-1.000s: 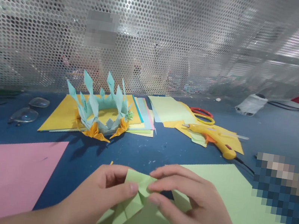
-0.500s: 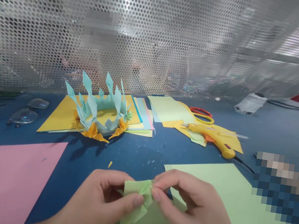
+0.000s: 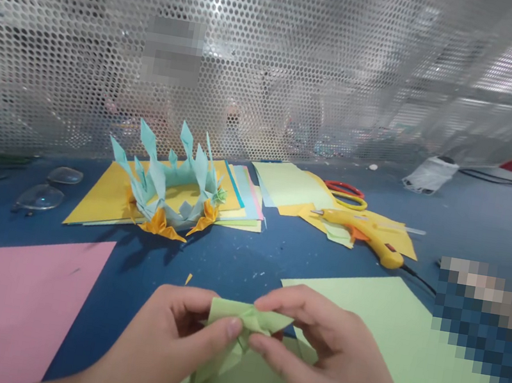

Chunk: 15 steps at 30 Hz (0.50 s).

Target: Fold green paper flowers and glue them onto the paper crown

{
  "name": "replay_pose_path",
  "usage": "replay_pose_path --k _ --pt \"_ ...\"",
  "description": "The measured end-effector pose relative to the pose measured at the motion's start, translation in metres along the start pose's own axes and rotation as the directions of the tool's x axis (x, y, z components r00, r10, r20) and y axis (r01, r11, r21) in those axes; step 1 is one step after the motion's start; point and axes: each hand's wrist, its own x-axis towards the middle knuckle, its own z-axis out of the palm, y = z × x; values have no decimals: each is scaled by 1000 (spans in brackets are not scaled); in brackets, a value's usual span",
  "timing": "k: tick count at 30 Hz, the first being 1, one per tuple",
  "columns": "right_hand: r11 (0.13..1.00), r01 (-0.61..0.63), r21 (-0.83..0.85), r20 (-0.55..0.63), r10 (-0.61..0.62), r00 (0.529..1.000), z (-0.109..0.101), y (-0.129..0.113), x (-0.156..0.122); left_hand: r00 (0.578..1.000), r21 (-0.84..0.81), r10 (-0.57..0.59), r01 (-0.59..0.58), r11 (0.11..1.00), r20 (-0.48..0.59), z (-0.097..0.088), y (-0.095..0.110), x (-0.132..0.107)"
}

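Observation:
Both my hands pinch one small folded piece of light green paper (image 3: 246, 317) low in the middle of the view, just above the blue table (image 3: 245, 261). My left hand (image 3: 163, 345) grips its left side with thumb on top. My right hand (image 3: 330, 365) pinches its right flap between thumb and fingers. A pointed flap sticks out to the right. Under my hands lie larger light green sheets (image 3: 384, 328).
A pink sheet (image 3: 0, 300) lies at the left. Behind stand a pale blue and orange paper crown (image 3: 169, 187) on a stack of coloured sheets, a yellow glue gun (image 3: 366, 235), scissors (image 3: 347, 194), glasses (image 3: 45, 190) and a perforated metal screen (image 3: 277, 59).
The green piece has been worked between my fingers. A flap that was folded down now spreads out flat and points right. My hands stayed in the same place.

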Motion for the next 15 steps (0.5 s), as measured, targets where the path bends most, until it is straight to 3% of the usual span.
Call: replay_pose_path --k 5,9,15 --pt "979 -202 38 38 200 979 -2 1 3 1000 -11 10 -10 1000 16 0 -1 2" --pt "964 -259 54 149 249 957 -4 3 6 998 -18 51 -50 999 48 1 -1 3" --pt "942 -314 121 188 288 939 -3 0 5 997 83 77 -79 993 25 1 1 1"
